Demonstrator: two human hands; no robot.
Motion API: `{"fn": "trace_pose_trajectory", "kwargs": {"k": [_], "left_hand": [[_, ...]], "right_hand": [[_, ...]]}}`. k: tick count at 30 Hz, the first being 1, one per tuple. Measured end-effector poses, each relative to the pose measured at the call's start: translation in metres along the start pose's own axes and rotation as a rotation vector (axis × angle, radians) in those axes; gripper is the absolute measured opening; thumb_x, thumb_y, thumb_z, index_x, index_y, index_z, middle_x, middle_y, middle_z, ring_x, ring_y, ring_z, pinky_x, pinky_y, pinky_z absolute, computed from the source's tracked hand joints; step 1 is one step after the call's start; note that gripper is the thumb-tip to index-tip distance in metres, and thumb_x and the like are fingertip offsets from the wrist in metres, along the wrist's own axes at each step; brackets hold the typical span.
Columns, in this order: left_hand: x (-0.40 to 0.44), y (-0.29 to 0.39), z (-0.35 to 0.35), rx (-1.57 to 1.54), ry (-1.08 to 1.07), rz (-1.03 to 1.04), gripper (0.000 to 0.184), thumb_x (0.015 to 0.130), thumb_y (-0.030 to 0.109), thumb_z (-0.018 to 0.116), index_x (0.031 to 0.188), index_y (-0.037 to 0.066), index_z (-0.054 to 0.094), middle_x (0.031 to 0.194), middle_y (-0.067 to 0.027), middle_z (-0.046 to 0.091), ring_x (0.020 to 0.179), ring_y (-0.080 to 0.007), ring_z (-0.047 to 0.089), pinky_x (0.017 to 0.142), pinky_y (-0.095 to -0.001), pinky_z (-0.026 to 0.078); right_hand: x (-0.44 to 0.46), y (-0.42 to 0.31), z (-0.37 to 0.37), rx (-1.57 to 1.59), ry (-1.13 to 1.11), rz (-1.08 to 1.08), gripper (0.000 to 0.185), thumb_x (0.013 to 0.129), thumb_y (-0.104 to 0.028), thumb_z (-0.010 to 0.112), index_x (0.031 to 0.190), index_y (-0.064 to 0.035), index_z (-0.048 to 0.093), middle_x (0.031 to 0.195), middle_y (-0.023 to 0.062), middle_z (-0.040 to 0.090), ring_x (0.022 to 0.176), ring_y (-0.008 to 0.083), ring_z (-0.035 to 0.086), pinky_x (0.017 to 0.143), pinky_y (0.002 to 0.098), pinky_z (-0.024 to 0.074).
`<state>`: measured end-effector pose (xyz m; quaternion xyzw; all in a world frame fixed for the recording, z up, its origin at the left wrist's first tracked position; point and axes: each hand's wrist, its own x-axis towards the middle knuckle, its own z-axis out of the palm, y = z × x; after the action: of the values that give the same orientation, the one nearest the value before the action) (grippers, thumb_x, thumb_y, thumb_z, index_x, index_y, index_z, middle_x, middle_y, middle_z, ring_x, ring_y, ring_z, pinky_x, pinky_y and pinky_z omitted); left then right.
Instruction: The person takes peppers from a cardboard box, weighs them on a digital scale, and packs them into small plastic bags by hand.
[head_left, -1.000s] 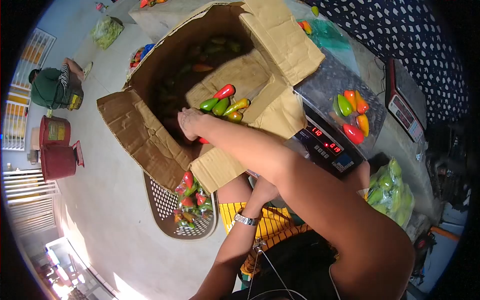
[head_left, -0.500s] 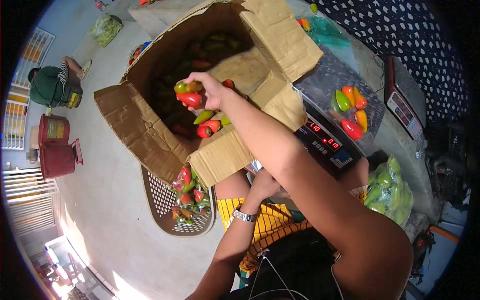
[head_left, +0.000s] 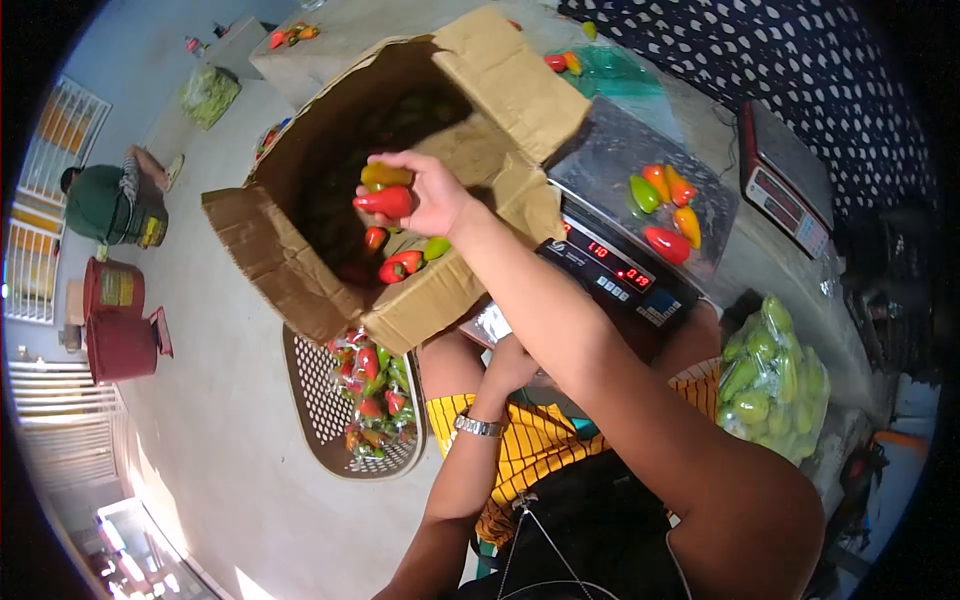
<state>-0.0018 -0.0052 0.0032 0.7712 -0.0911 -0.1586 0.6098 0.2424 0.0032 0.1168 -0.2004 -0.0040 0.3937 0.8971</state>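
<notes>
My right hand (head_left: pixel 435 190) is closed around peppers, a red pepper (head_left: pixel 385 203) and a yellow-green pepper (head_left: pixel 384 176), over the open cardboard box (head_left: pixel 285 265). Inside the box, loose red peppers (head_left: pixel 398 267) and a green pepper (head_left: pixel 436 247) lie close below the hand; the deeper contents are in shadow. My left hand (head_left: pixel 512 364), with a watch on its wrist, rests near my lap by something shiny and clear (head_left: pixel 490 324). My right forearm partly hides its fingers. On the digital scale (head_left: pixel 615 140), several red, orange and green peppers (head_left: pixel 666 244) lie.
A perforated basket (head_left: pixel 318 420) with bagged peppers stands on the floor beside the box. To my right is a clear bag of green vegetables (head_left: pixel 775 385). A second scale (head_left: pixel 785 200) sits on the counter. A person in green (head_left: pixel 100 205) bends near red tubs (head_left: pixel 120 340).
My right hand has turned a little, showing its palm side more, and still holds the peppers. The view has shifted, so the box and scales appear further left.
</notes>
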Motion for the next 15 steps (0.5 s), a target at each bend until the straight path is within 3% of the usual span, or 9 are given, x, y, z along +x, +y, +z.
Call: {"fn": "trace_pose_trajectory", "kwargs": {"k": [1,5,6,7,8,9,10,12,15], "left_hand": [[0.000,-0.002,0.001,-0.014,-0.001,-0.015,0.037,0.089,0.014,0.072,0.124,0.002,0.067,0.101,-0.0170,0.075,0.092,-0.0210,0.070,0.082,-0.0352,0.054],[0.000,-0.006,0.000,0.024,-0.075,-0.260,0.033,0.090,0.010,0.070,0.122,0.005,0.068,0.082,-0.0092,0.070,0.073,-0.0146,0.063,0.069,-0.0335,0.052],[0.000,-0.002,-0.002,0.042,-0.076,-0.320,0.033,0.090,0.009,0.070,0.122,0.006,0.068,0.079,-0.0075,0.069,0.069,-0.0140,0.061,0.066,-0.0336,0.051],[0.000,-0.010,0.001,-0.033,-0.072,-0.277,0.032,0.090,0.003,0.068,0.122,0.004,0.068,0.075,0.0021,0.060,0.066,-0.0083,0.053,0.060,-0.0291,0.046],[-0.001,-0.007,0.002,-0.007,-0.067,-0.259,0.032,0.090,0.004,0.068,0.121,0.004,0.068,0.074,0.0020,0.059,0.066,-0.0083,0.053,0.060,-0.0291,0.046],[0.000,-0.002,0.002,0.019,-0.063,-0.239,0.031,0.090,0.004,0.068,0.121,0.004,0.069,0.074,0.0019,0.059,0.066,-0.0084,0.053,0.060,-0.0292,0.046],[0.000,0.001,0.003,0.047,-0.060,-0.218,0.031,0.090,0.004,0.068,0.121,0.004,0.069,0.074,0.0018,0.059,0.066,-0.0085,0.052,0.060,-0.0292,0.045],[0.002,0.007,0.001,0.096,-0.071,-0.216,0.032,0.089,0.004,0.067,0.121,0.005,0.069,0.073,0.0006,0.059,0.066,-0.0089,0.053,0.060,-0.0288,0.046],[0.001,0.011,0.000,0.136,-0.058,-0.197,0.031,0.088,0.008,0.072,0.119,0.007,0.069,0.066,-0.0059,0.062,0.059,-0.0126,0.058,0.057,-0.0317,0.047]], "right_hand": [[-0.012,-0.002,0.008,-0.081,0.076,-0.025,0.043,0.089,-0.028,0.073,0.129,-0.0182,0.061,0.110,0.0077,0.069,0.091,0.0261,0.071,0.059,0.0417,0.0563],[-0.104,-0.038,0.033,-0.570,0.216,-0.380,0.054,0.079,-0.022,0.078,0.130,-0.0179,0.059,0.099,0.0067,0.067,0.076,0.0196,0.069,0.051,0.0340,0.0532],[-0.140,-0.058,0.044,-0.752,0.295,-0.429,0.055,0.079,-0.022,0.078,0.131,-0.0169,0.058,0.096,0.0062,0.066,0.073,0.0180,0.068,0.052,0.0320,0.0528],[-0.165,-0.077,0.043,-0.971,0.418,-0.490,0.058,0.079,-0.023,0.078,0.133,-0.0151,0.058,0.092,0.0061,0.065,0.067,0.0169,0.066,0.054,0.0299,0.0537],[-0.177,-0.096,0.023,-1.289,0.589,-0.637,0.060,0.078,-0.027,0.080,0.133,-0.0144,0.059,0.097,0.0111,0.067,0.080,0.0242,0.070,0.068,0.0361,0.0586],[-0.186,-0.118,-0.002,-1.940,0.787,-0.918,0.061,0.076,-0.033,0.081,0.131,-0.0159,0.061,0.109,0.0175,0.067,0.100,0.0340,0.070,0.086,0.0441,0.0573],[-0.200,-0.129,-0.001,-2.023,0.941,-0.609,0.057,0.076,-0.040,0.079,0.128,-0.0192,0.064,0.124,0.0200,0.062,0.117,0.0398,0.063,0.100,0.0492,0.0511],[-0.210,-0.140,-0.014,-2.264,0.974,-0.160,0.056,0.078,-0.046,0.075,0.128,-0.0223,0.066,0.130,0.0173,0.058,0.122,0.0388,0.061,0.101,0.0500,0.0503],[-0.213,-0.140,-0.037,-2.520,0.832,-0.029,0.059,0.080,-0.048,0.073,0.133,-0.0227,0.065,0.133,0.0160,0.057,0.128,0.0373,0.056,0.100,0.0507,0.0500]]}}
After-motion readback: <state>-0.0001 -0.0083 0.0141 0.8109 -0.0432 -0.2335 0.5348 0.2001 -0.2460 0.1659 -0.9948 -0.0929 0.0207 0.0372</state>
